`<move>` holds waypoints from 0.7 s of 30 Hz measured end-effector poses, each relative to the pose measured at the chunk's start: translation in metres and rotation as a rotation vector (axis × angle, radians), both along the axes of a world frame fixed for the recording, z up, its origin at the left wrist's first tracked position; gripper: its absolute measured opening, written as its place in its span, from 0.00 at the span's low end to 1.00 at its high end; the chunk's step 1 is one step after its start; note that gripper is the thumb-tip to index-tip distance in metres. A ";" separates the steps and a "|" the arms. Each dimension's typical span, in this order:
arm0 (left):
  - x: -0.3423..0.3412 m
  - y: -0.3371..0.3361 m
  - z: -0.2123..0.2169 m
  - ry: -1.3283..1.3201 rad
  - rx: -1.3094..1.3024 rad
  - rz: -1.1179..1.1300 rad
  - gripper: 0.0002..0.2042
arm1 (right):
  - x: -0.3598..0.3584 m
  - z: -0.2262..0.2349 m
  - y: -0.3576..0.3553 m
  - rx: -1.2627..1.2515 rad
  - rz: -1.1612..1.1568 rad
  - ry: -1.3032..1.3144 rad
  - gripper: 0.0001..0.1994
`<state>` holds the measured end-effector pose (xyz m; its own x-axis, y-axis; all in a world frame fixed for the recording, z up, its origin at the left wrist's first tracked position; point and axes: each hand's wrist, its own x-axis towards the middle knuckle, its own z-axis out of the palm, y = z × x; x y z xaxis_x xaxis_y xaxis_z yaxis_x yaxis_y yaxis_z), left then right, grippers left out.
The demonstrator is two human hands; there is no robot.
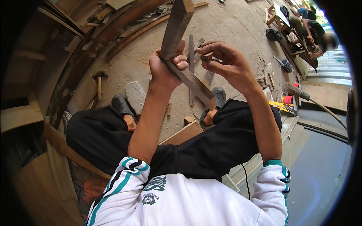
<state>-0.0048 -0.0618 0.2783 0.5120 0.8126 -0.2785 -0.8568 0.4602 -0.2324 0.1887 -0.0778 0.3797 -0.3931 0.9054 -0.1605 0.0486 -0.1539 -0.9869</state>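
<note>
My left hand (164,66) grips two dark wooden slats held in front of me: one slat (178,22) points up and away, the other slat (194,83) runs down to the right toward my foot. My right hand (226,62) is raised beside them, fingers curled around a small piece of wood (208,58) near the joint of the slats. I am seated, with black trousers and dark sandals (220,96) over a dusty concrete floor.
A hammer (99,83) lies on the floor to the left beside curved wooden planks (113,34). A flat stone (135,96) sits by my left foot. A broom (298,91) and coloured boxes (284,105) lie right. Another person (315,35) works at a wooden frame far right.
</note>
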 end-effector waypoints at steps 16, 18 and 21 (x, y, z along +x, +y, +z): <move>0.023 -0.012 -0.007 0.099 0.049 0.117 0.23 | -0.044 -0.004 -0.012 0.248 -0.170 -0.500 0.16; 0.023 -0.014 0.002 0.104 0.032 0.089 0.24 | -0.044 -0.007 -0.012 0.218 -0.218 -0.448 0.15; 0.027 -0.012 0.001 0.209 -0.107 0.088 0.25 | -0.045 -0.011 -0.009 0.195 -0.216 -0.457 0.14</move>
